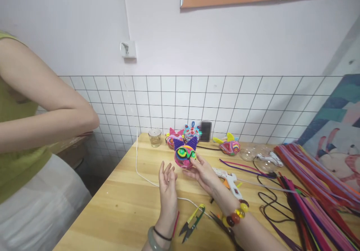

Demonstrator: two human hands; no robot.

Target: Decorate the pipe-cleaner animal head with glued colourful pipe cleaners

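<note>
Through the head camera I have my right hand (206, 176) pinching one cat-faced ornament (183, 162) by its side, raised above the desk (118, 206); my left hand (168, 187) is just beside it, empty, fingers spread and lightly curled. The ornament looks mostly built to me: two purple ears, two green eyes and a wrapped, colourful face are in place, and I judge only checking or small touches remain, though its back is hidden. Behind it rest three similar pieces: one pink-eared ornament (172, 141), one blue-and-red ornament (191, 135) and one yellow-eared ornament (230, 148), all apparently well advanced. Nearer me lies one pair of thread snips (192, 224); past my right forearm, one white glue gun (233, 186). Farther out I count one glass jar (155, 140), several clear balls (264, 164) too overlapped to number, and bundled pipe cleaners (323, 174) beyond counting. One co-worker's bent arm (50, 123) shows at left.
</note>
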